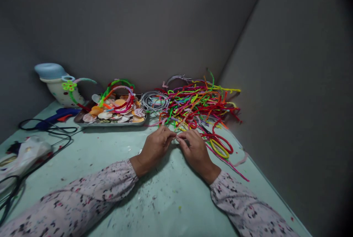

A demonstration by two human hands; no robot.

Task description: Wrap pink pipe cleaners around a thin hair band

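Observation:
My left hand [157, 143] and my right hand [195, 148] meet fingertip to fingertip above the middle of the table. Both are closed in a pinch. Whatever lies between the fingertips is too small and too covered to name. Just beyond them spreads a tangled heap of fuzzy pipe cleaners [195, 99] in red, green, yellow, orange and purple. Beside my right hand lie scissors with red handles [227, 143] and a yellow loop [220, 149]. A metal tray [110, 124] of seashells [104, 115] stands beyond my left hand, with pipe-cleaner-wrapped hoops [129, 101] on top.
Coiled grey wire [155, 101] sits between tray and heap. At the left are a cup with a blue lid [51, 71], a blue tool [52, 119], a black cord [62, 147] and a white plastic bag [30, 152]. Grey walls [124, 27] enclose the green-covered table [165, 207].

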